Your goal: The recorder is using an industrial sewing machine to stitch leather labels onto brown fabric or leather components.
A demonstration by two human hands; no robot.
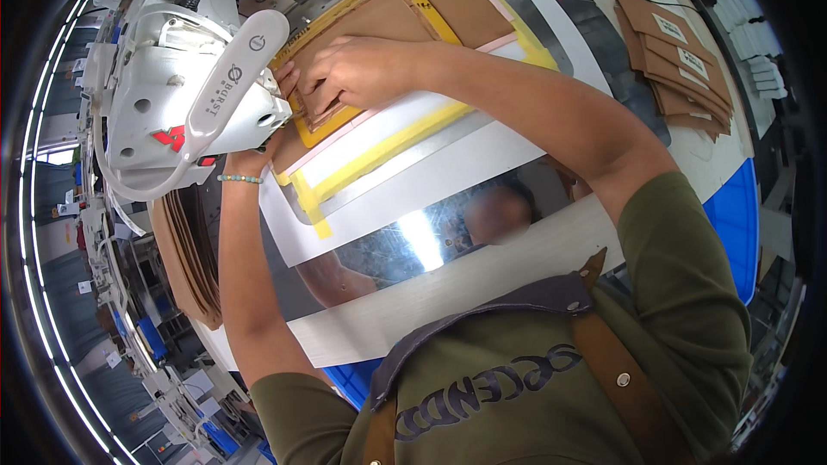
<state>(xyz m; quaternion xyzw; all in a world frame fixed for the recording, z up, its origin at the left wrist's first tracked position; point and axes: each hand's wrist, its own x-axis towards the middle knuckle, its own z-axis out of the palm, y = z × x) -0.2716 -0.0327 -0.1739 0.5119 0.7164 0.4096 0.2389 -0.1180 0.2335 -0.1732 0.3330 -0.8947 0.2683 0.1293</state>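
A brown fabric piece (379, 15) lies inside a yellow rectangular frame (437, 20) under the white sewing machine head (164, 112). My right hand (366, 71) rests on the fabric near the frame's left side, palm down, its fingers bent but apart and their tips touching the fabric. Just left of it, fingers of my left hand (286, 77) show beside the machine head. That head covers most of the left hand, so whatever it touches is hidden. A beaded bracelet (239, 178) circles my left wrist.
A lamp (237, 77) on a curved neck hangs over the machine head. Yellow tape (379, 148) edges the white sheet around the frame. Brown pieces with white labels (680, 56) are stacked at the right; more brown pieces (185, 258) hang at the left. A blue bin (732, 224) stands right.
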